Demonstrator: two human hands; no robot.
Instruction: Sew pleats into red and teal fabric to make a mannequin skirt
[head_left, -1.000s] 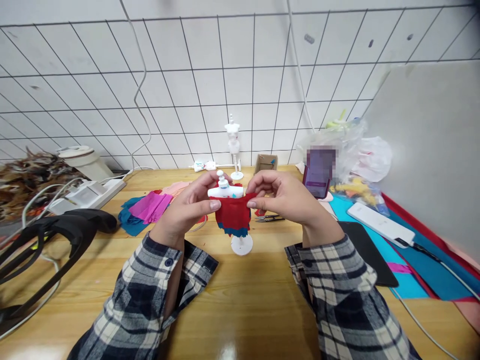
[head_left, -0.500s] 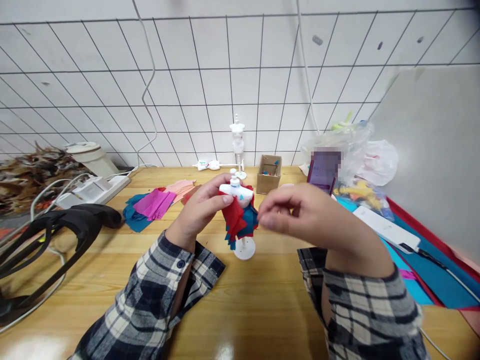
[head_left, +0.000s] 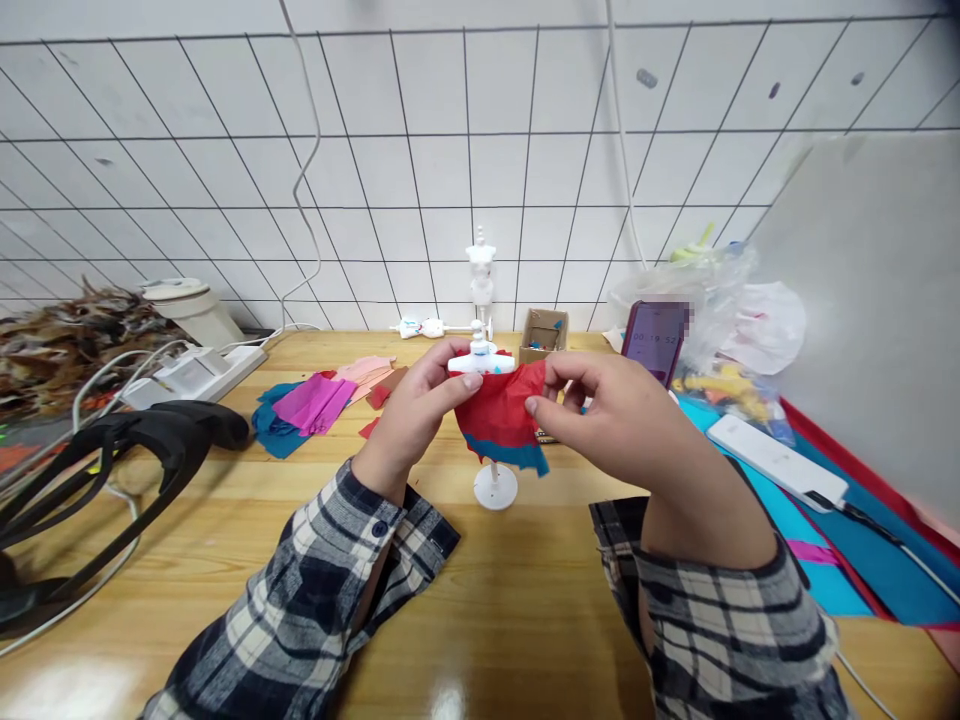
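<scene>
A small white mannequin (head_left: 481,362) stands upright on its round base in front of me. Across its front stretches a piece of red crepe paper (head_left: 499,412), with blue crepe paper (head_left: 510,456) showing beneath its lower edge. From the left, my left hand (head_left: 420,405) grips the mannequin and the paper's upper left, thumb in front and fingers hidden behind. My right hand (head_left: 592,405) pinches the right edge of the red paper between thumb and index finger.
Behind stand another mannequin (head_left: 481,265) and a small cardboard box (head_left: 543,335). Coloured paper pieces (head_left: 315,402) lie to the left, near a power strip (head_left: 195,375) and black headgear (head_left: 150,435). On the right are a phone (head_left: 651,340), a power bank (head_left: 776,460) and paper sheets (head_left: 862,540).
My right hand has moved in and taken the red paper's right edge. The red paper now spreads across the front, covering most of the blue. My left hand keeps its hold.
</scene>
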